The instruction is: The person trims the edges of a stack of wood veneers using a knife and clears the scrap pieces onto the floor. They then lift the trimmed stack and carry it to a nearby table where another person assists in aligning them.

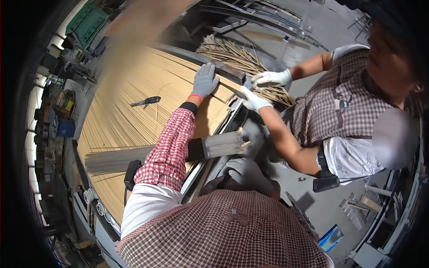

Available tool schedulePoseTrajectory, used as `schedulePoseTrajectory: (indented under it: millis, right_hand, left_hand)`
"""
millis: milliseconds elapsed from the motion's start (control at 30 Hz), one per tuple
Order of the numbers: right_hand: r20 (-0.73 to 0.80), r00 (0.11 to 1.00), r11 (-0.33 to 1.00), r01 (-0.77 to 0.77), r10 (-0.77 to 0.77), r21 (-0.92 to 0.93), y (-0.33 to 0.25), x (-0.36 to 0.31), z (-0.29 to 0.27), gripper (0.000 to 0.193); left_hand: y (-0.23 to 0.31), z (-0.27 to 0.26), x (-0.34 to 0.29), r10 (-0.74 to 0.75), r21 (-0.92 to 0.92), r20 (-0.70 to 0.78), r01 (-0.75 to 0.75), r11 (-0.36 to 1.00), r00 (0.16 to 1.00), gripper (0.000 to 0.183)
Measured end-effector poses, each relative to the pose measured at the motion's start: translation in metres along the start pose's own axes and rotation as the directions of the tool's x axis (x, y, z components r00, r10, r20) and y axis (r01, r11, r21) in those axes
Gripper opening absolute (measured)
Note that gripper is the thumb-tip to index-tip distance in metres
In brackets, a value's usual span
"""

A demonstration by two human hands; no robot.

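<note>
My left hand, in a grey glove, lies flat with fingers stretched out on long tan strips covering the worktable. Close to my body, my right hand, also grey-gloved, has its fingers curled; what they hold, if anything, is hidden. Between my hands, under my left forearm, a bundle of thin grey rods lies across the strips with a black band round it. A small black tool rests on the strips left of my left hand.
A co-worker stands at the right, with white-gloved hands at the strips' right end. Behind those hands lies a pile of loose sticks. A blurred tan shape covers part of the far left. A green container stands beyond.
</note>
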State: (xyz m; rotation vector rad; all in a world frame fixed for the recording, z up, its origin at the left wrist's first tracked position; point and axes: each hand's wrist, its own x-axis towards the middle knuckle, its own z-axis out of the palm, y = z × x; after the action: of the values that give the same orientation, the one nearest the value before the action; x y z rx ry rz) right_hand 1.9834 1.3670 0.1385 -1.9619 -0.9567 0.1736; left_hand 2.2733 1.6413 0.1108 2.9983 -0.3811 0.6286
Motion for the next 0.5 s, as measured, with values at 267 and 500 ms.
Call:
schedulePoseTrajectory:
  millis: [267, 500]
  right_hand:
    - [0.169, 0.929, 0.944, -0.325, 0.329, -0.052, 0.003, -0.064, -0.003, 0.039]
    - [0.134, 0.946, 0.951, -0.306, 0.296, 0.053, 0.001, -0.071, 0.000, 0.040]
  left_hand:
    - [0.014, 0.013, -0.024, 0.020, -0.141, -0.048, -0.027, 0.990, 0.999, 0.061]
    - [0.027, 0.005, -0.028, 0.043, -0.151, 0.003, -0.042, 0.988, 0.999, 0.060]
